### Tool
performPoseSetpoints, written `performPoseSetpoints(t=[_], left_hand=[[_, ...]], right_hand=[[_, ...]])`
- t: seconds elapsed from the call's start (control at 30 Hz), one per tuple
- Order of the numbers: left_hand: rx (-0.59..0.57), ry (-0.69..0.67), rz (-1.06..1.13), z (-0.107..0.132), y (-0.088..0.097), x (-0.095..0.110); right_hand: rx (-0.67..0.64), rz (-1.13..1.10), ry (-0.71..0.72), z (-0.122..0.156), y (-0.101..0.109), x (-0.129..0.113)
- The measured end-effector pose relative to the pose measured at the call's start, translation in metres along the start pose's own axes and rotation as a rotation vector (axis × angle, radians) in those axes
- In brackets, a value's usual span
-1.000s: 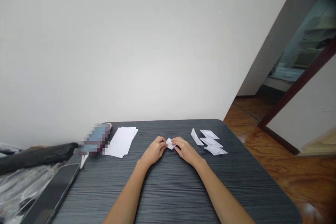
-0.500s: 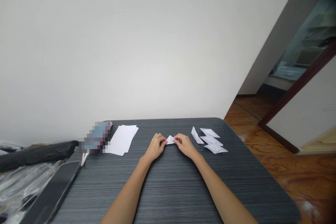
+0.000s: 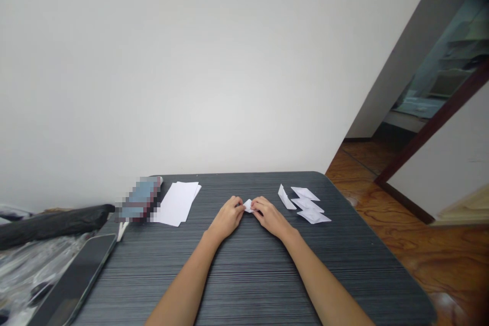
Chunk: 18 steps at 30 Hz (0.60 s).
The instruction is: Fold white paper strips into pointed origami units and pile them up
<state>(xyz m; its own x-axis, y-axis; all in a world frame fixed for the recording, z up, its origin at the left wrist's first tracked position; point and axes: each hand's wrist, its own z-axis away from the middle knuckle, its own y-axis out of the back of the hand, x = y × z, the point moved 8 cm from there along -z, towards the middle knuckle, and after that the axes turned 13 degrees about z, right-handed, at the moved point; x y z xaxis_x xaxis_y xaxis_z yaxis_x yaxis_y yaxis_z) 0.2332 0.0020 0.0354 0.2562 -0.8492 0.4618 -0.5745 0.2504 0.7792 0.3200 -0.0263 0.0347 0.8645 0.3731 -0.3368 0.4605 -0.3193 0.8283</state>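
A small piece of folded white paper point(image 3: 248, 206) is held between my two hands, low over the middle of the dark table. My left hand point(image 3: 231, 215) pinches its left side, fingers closed. On the opposite side my right hand point(image 3: 266, 212) grips it with curled fingers. Part of the paper is hidden behind the fingertips. Several folded paper boats lie to the right of my right hand; one paper boat point(image 3: 286, 197) stands apart, closest to it, and the others overlap in a column, with the front paper boat point(image 3: 314, 215) lowest.
White paper sheets point(image 3: 178, 202) lie stacked on the left of the table point(image 3: 260, 275). Beyond them is a blurred-out object point(image 3: 140, 198). A smartphone point(image 3: 78, 277) rests at the left edge, beside clear plastic wrapping point(image 3: 42, 257) and a black rolled item point(image 3: 57, 224). A white wall rises behind.
The folded paper has changed shape slightly, its pointed top now looking blunter. My fingers have shifted and curled closer around it. The boats and sheets stay where they were.
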Motion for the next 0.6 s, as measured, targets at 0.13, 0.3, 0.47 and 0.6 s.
performPoseSetpoints(t=[0.13,0.3,0.47,0.6], left_hand=[[0.013,0.038,0.083,0.0,0.0,-0.005],[0.107,0.206,0.174,-0.002,0.0,-0.026],[0.129,0.328,0.187,-0.003,-0.002,-0.037],[0.088,0.377,0.029,-0.006,-0.006,-0.035]], right_hand=[[-0.008,-0.093,-0.065,0.0,-0.002,0.007],[0.056,-0.122,-0.214,-0.003,-0.004,0.027],[0.079,-0.121,-0.325,-0.004,-0.016,0.042],[0.084,-0.071,-0.346,-0.004,-0.022,0.045]])
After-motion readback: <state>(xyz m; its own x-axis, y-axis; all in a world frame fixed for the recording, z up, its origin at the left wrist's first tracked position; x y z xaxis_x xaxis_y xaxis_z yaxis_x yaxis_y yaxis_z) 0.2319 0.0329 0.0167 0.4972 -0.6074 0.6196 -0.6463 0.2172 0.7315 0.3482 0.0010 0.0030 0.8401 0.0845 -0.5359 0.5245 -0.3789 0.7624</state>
